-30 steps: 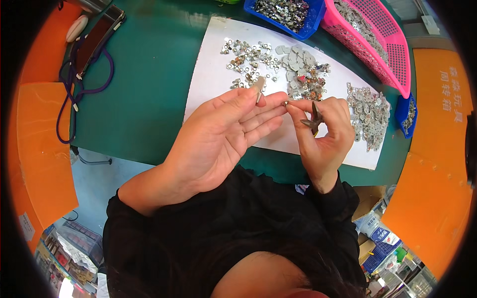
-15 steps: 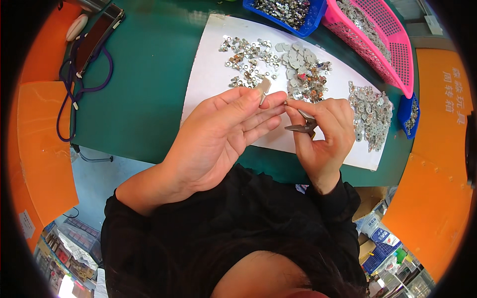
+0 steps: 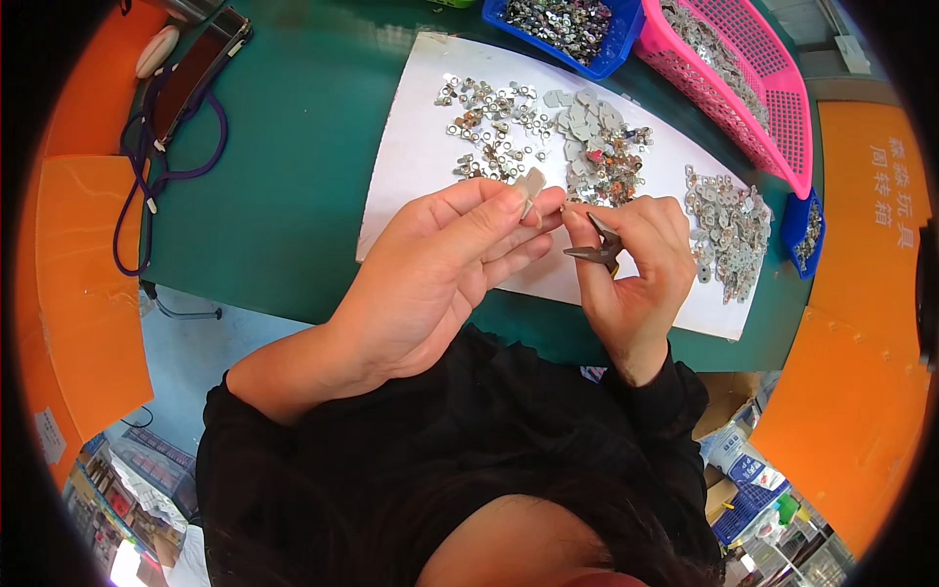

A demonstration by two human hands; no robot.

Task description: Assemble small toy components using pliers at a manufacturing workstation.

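Observation:
My left hand pinches a small flat grey metal piece between thumb and forefinger, palm turned up. Close beside its fingertips is my right hand, with a pair of small pliers gripped in it, jaws apart and pointing left. A tiny part sits at the right fingertips, too small to name. Beyond the hands, a white board bears piles of small shiny metal fittings, flat grey pieces, mixed coloured bits and perforated metal pieces.
At the back stand a blue tray of small parts and a pink basket of metal pieces. A smaller blue tray is at the right edge. A phone with a purple cord lies far left on the green table. Orange boxes flank it.
The grey piece and my left fingertips have turned slightly and shifted a little to the right. My right hand keeps the pliers in nearly the same place.

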